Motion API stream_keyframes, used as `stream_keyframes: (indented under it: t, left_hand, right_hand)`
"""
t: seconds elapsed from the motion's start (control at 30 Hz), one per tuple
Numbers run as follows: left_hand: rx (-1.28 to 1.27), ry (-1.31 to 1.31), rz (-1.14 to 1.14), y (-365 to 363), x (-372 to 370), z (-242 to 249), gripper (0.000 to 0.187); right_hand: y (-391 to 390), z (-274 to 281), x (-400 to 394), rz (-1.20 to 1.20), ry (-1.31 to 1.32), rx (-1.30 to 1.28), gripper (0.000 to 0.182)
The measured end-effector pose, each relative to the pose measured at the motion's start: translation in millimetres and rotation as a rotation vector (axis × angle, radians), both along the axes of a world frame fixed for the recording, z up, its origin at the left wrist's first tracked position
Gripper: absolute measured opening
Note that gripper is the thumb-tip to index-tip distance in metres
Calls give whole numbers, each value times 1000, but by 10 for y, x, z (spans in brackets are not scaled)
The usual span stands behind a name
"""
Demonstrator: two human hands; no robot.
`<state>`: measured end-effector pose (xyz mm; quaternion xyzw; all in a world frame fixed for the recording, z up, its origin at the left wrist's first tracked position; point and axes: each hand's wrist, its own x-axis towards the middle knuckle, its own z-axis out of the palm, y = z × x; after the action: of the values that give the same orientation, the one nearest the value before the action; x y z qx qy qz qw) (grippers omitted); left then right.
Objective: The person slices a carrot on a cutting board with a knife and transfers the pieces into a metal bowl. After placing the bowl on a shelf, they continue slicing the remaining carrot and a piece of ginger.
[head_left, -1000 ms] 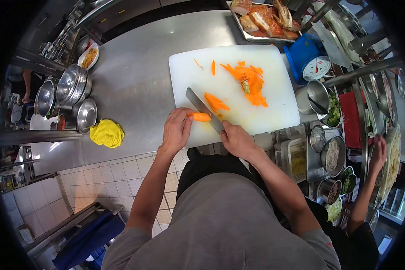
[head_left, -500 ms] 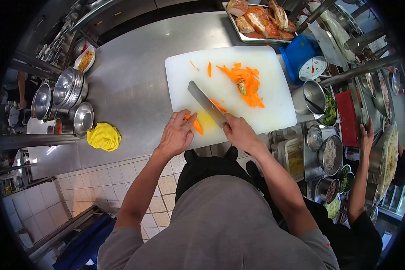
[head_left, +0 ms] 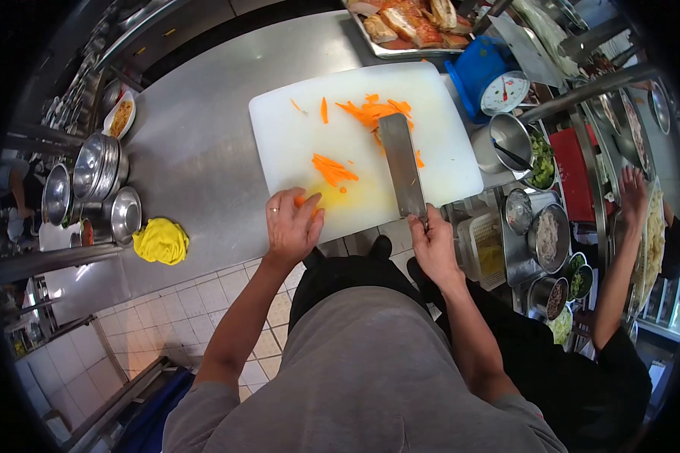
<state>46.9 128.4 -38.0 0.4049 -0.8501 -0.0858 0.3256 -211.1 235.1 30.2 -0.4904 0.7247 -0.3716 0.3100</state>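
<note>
A white cutting board [head_left: 279,136] lies on the steel counter. My right hand [head_left: 434,243] grips the handle of a cleaver [head_left: 403,162], whose broad blade rests over the right part of the board, partly over a pile of orange peelings [head_left: 370,113]. My left hand [head_left: 295,225] is at the board's near left edge, its fingers curled over a piece of carrot [head_left: 301,201], mostly hidden under them. Sliced carrot strips [head_left: 331,169] lie just beyond those fingers, near a yellow stain on the board.
A yellow cloth [head_left: 161,241] and stacked metal bowls [head_left: 91,167] are at left. A tray of meat [head_left: 412,26] sits at the back, a blue scale [head_left: 476,75] at right. Another person's arm [head_left: 619,264] reaches over food bowls at far right.
The cleaver has swung right, away from my left hand, and now covers part of the peelings. Carrot strips now lie in the board's middle. The view has shifted slightly.
</note>
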Motion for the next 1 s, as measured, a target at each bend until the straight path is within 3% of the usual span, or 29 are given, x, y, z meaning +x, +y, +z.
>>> stream_keyframes:
  t: [0.1, 0.23, 0.43, 0.6, 0.67, 0.77, 0.83, 0.87, 1.0]
  left_hand:
    - [-32, -68, -46, -35, -182, 17, 30]
    - [-83, -154, -94, -186, -461, -50, 9]
    - [-81, -222, -118, -260, -602, 17, 3]
    - [45, 10, -217, -253, -1080, 251, 4]
    - [192, 74, -219, -350, -1394, 329, 9]
    - [220, 164, -201, -284, -1555, 554, 17]
    - [200, 182, -176, -231, -1345, 640, 18]
    - [181, 179, -136, -158, -1036, 657, 20]
    - [157, 192, 102, 120, 2, 252, 19]
  right_hand:
    - [94, -97, -26, -58, -9, -19, 15]
    - [231, -135, -63, -100, -7, 3, 13]
    - [365, -132, -166, -117, 11, -108, 13]
    - [398, 49, -264, -158, -48, -43, 14]
    - [388, -5, -335, -180, -35, -78, 14]
    - [376, 20, -419, -179, -18, -70, 16]
    - [356, -87, -426, -198, 75, -265, 17]
    - [359, -76, -416, -201, 32, -124, 16]
    - [302, -7, -246, -42, -10, -60, 15]
